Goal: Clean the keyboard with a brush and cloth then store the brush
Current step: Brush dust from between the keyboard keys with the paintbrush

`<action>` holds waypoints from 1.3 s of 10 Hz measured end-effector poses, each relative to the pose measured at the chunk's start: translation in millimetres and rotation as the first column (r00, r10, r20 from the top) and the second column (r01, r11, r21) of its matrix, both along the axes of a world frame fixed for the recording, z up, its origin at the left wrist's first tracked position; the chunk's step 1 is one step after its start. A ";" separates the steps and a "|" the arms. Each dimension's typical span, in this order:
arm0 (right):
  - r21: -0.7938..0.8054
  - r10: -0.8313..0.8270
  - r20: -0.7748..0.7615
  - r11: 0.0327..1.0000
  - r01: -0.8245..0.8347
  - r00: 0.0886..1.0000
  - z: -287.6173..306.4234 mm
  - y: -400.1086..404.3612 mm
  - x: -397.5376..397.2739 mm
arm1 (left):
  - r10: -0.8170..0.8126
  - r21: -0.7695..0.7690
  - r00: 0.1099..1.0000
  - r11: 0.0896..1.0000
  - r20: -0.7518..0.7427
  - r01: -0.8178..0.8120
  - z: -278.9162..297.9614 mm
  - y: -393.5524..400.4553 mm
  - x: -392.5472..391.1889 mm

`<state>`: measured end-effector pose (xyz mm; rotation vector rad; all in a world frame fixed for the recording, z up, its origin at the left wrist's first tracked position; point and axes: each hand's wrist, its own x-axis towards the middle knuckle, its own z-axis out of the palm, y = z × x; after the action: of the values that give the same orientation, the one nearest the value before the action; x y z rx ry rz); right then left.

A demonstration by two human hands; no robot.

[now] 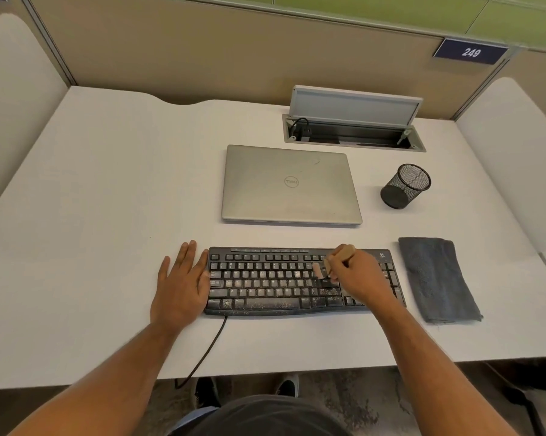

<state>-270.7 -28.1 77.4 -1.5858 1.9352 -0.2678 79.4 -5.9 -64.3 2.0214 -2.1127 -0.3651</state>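
A black keyboard (265,283), dusted with pale crumbs, lies near the front of the white desk (92,184). My right hand (356,276) grips a small wooden brush (344,253), its bristles down on the keys right of the middle. My left hand (180,284) lies flat on the desk, fingers straight, touching the keyboard's left edge. A folded dark grey cloth (436,278) lies just right of the keyboard. A black mesh cup (405,186) stands behind the cloth.
A closed silver laptop (290,185) sits behind the keyboard. Farther back is an open cable hatch (353,133) in the desk. The keyboard's cable (208,347) runs off the front edge. Partition walls enclose the desk on three sides.
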 end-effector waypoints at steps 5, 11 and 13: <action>-0.066 -0.047 0.096 0.996 0.053 0.994 3.5 -0.4 7.5 | 0.002 0.000 1.000 1.000 0.009 -0.002 0.0 -0.7 -0.7; -0.055 -0.040 0.151 0.997 0.049 0.988 -1.7 4.2 17.5 | 0.002 -0.001 1.000 1.000 0.006 -0.002 0.6 -0.6 -0.7; 0.017 -0.014 0.102 1.000 0.012 0.995 -5.6 6.1 22.3 | -0.004 0.002 1.000 1.000 0.005 0.004 -0.7 -1.2 -0.6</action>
<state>-248.4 -22.0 71.8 -1.5199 1.8656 -0.3317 78.8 -7.1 -65.0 2.0218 -2.1203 -0.3624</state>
